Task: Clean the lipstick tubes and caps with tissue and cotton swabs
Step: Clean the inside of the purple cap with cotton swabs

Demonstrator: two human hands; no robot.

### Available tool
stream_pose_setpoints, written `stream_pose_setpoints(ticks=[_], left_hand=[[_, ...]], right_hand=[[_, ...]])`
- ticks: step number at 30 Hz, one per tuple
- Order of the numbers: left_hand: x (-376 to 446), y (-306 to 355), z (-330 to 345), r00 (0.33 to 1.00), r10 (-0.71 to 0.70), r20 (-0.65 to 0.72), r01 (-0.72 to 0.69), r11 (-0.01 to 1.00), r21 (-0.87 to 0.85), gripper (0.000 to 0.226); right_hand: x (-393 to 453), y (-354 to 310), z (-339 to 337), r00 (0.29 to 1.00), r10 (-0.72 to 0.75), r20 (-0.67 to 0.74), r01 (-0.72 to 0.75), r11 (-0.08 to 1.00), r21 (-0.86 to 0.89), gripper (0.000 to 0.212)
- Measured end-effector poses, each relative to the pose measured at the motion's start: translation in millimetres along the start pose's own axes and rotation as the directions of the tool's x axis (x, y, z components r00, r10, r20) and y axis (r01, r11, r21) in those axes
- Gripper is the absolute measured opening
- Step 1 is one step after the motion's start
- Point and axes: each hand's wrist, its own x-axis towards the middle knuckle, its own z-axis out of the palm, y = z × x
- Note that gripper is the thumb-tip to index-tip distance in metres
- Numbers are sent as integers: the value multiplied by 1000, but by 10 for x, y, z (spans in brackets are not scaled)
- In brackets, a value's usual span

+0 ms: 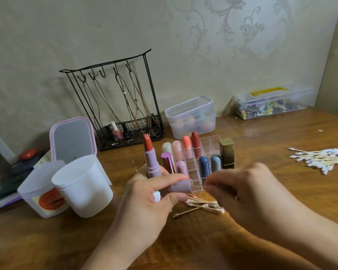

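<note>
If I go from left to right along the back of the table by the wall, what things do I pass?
Pink-framed mirror → black wire jewellery rack → frosted plastic box holding sponges → clear plastic case with a yellow handle.

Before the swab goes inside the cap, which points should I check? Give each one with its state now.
1. Left hand holds the open lipstick upright: ok.
2. Lilac cap gripped too, mouth toward the right hand: ok.
3. Swab pinched in the right hand: cannot tell, blurred.
4. Used swabs lie apart from the clean pile: ok.
5. Red bullet touches nothing: ok.
</note>
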Motion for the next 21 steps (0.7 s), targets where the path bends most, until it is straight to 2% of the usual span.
stream_pose_setpoints(ticks=[2, 3, 6, 8, 10, 13, 15, 17, 19, 21], left_hand=[[-9, 2, 1, 1000, 9, 14, -10, 1000, 25, 41], [-16, 15, -2, 1000, 1, 27, -2, 1000, 27, 46], [-19, 60, -16, 998, -22, 50, 22, 1000, -7, 40], [-15, 66, -25, 999, -25, 48, 25, 1000, -7, 38], [-13, 62, -25, 999, -29, 40, 29, 1000, -3, 40], [-22, 65, -24, 999, -41, 34, 42, 999, -14, 38], [-24, 53, -22, 999, -48, 24, 48, 999, 7, 38], [-29, 51, -18, 997, -64, 30, 64, 998, 15, 38], [-34, 62, -19, 995, -89, 45, 88, 996, 9, 35], [-34, 65, -11, 994, -99, 49, 98, 995, 20, 35]], right_hand=[[2, -43, 34, 996, -45, 73, 43, 999, 26, 12], [7, -57, 29, 996, -57, 62, 52, 996, 77, 12], [-3, -22, 42, 999, -1, -49, 7, 994, 111, 8], [-14, -32, 52, 1000, 3, -23, -2, 998, 65, 8], [-12, -36, 56, 1000, 10, 12, -12, 992, 128, 14], [4, -7, 64, 998, 40, -57, -32, 990, 138, 12], [1, -22, 62, 999, 42, -8, -41, 994, 98, 11], [9, -36, 32, 997, 54, 55, -64, 979, 196, 13], [22, -26, 28, 996, 90, -23, -83, 973, 214, 14], [25, 9, 64, 995, 82, -63, -75, 991, 112, 13]])
